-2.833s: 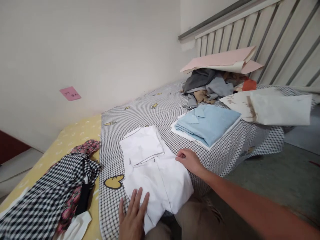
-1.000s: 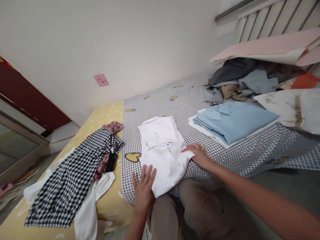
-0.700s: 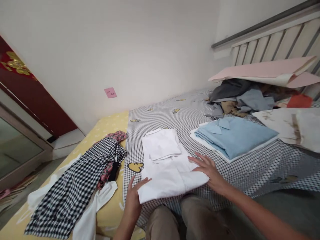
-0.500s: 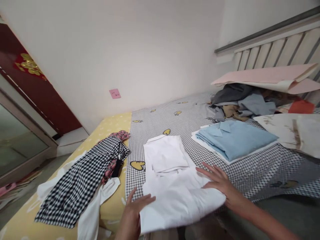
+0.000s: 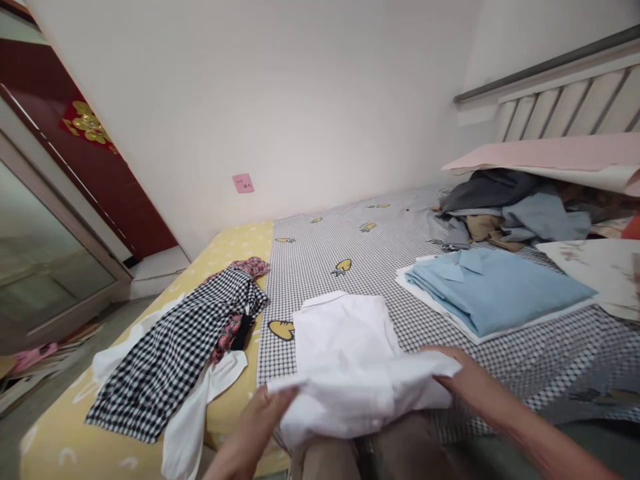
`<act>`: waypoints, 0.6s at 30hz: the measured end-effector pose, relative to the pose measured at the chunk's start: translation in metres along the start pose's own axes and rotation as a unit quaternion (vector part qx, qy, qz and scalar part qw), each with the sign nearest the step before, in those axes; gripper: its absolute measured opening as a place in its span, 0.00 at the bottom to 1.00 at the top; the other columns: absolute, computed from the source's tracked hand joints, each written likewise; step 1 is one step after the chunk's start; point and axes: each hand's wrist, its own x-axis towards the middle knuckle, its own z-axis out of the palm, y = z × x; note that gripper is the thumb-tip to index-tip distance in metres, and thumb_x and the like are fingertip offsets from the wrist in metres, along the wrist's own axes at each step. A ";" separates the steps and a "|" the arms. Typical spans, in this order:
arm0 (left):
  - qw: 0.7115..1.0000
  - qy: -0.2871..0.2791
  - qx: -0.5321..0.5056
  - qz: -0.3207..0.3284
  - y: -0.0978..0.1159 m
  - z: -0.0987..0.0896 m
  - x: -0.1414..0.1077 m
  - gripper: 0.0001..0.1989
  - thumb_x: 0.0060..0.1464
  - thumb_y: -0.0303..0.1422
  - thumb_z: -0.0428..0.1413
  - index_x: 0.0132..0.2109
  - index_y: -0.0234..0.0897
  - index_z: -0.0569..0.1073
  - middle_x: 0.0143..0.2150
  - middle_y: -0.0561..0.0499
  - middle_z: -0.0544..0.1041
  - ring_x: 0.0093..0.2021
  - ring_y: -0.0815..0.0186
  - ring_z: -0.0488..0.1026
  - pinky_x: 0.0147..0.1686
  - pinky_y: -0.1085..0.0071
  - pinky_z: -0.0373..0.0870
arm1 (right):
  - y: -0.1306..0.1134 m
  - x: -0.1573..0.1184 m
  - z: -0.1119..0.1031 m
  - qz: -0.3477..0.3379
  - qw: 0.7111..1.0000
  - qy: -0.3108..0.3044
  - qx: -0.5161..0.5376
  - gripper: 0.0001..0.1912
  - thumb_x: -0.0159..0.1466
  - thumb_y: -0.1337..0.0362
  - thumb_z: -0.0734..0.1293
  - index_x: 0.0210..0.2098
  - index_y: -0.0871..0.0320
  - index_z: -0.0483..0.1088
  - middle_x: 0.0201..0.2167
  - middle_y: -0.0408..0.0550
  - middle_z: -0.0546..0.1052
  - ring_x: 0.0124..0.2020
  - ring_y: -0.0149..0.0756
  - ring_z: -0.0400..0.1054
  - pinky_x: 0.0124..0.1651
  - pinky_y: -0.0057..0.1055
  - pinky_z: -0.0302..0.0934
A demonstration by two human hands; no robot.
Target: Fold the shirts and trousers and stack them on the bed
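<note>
A white shirt, partly folded, lies at the near edge of the bed. Its near end is lifted and bends up over the rest. My left hand grips the left corner of that raised end, thumb on top. At the opposite corner, my right hand holds the cloth, with its fingertips partly hidden by the fabric. The lower part of the shirt hangs over the bed's edge, just above my knees.
To the right lies a folded light blue shirt on white cloth. Behind it are piled dark and grey clothes under a pink sheet. A black-and-white checked garment and white sleeves lie left, on yellow bedding.
Both hands have closed on the shirt's near end, where they earlier lay spread on it. That end has been lifted and turned up. The view has shifted slightly left.
</note>
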 end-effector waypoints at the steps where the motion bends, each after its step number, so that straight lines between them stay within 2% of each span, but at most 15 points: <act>1: 0.997 -0.004 -0.067 -0.038 0.009 -0.001 0.020 0.25 0.54 0.54 0.60 0.45 0.36 0.82 0.42 0.43 0.85 0.48 0.50 0.80 0.52 0.57 0.76 | -0.005 0.021 0.003 0.024 0.999 -0.007 0.040 0.16 0.56 0.49 0.73 0.26 0.57 0.76 0.28 0.49 0.81 0.34 0.46 0.75 0.42 0.41 0.72; 3: 0.980 -0.005 -0.177 -0.094 0.021 -0.002 0.063 0.27 0.56 0.53 0.59 0.50 0.33 0.80 0.43 0.39 0.85 0.48 0.51 0.80 0.51 0.58 0.76 | -0.008 0.066 0.009 0.090 0.986 -0.020 0.136 0.16 0.54 0.53 0.75 0.34 0.58 0.76 0.34 0.52 0.83 0.39 0.46 0.77 0.49 0.42 0.71; 5: 0.960 0.016 -0.235 -0.150 0.024 -0.003 0.106 0.27 0.59 0.50 0.58 0.53 0.32 0.77 0.42 0.37 0.85 0.46 0.52 0.82 0.49 0.58 0.78 | 0.000 0.112 0.016 0.156 0.965 -0.022 0.208 0.19 0.53 0.56 0.77 0.40 0.59 0.75 0.37 0.54 0.83 0.40 0.46 0.78 0.49 0.43 0.71; 7: 0.947 0.034 -0.249 -0.198 0.019 -0.003 0.139 0.25 0.62 0.48 0.55 0.56 0.33 0.75 0.41 0.37 0.85 0.43 0.53 0.83 0.46 0.58 0.79 | 0.017 0.149 0.021 0.197 0.953 -0.003 0.230 0.19 0.55 0.56 0.77 0.41 0.58 0.73 0.34 0.53 0.83 0.37 0.44 0.78 0.46 0.42 0.72; 9: 0.943 0.042 -0.244 -0.224 0.009 -0.003 0.160 0.25 0.64 0.48 0.53 0.58 0.34 0.73 0.39 0.39 0.85 0.41 0.54 0.83 0.44 0.58 0.81 | 0.040 0.172 0.024 0.211 0.950 0.007 0.231 0.18 0.57 0.53 0.76 0.40 0.57 0.72 0.32 0.51 0.82 0.35 0.42 0.77 0.44 0.40 0.72; 13: 0.952 0.057 -0.231 -0.191 -0.005 -0.004 0.168 0.19 0.62 0.45 0.57 0.52 0.36 0.75 0.36 0.43 0.85 0.39 0.57 0.84 0.41 0.64 0.81 | 0.071 0.181 0.022 0.204 0.949 -0.008 0.239 0.20 0.57 0.50 0.75 0.41 0.57 0.73 0.36 0.51 0.83 0.35 0.39 0.77 0.41 0.35 0.72; 16: 0.963 0.077 -0.216 -0.144 -0.007 -0.003 0.166 0.11 0.56 0.35 0.64 0.43 0.33 0.76 0.34 0.43 0.85 0.36 0.59 0.83 0.40 0.67 0.81 | 0.074 0.176 0.020 0.175 0.962 0.005 0.212 0.22 0.51 0.57 0.78 0.42 0.57 0.73 0.36 0.49 0.83 0.34 0.39 0.77 0.39 0.34 0.71; 18: 0.966 0.088 -0.210 -0.120 -0.007 -0.001 0.168 0.09 0.53 0.30 0.66 0.40 0.32 0.76 0.33 0.43 0.84 0.34 0.61 0.83 0.39 0.68 0.80 | 0.071 0.175 0.020 0.141 0.974 0.021 0.175 0.21 0.49 0.59 0.78 0.40 0.57 0.73 0.34 0.48 0.83 0.33 0.40 0.77 0.37 0.33 0.70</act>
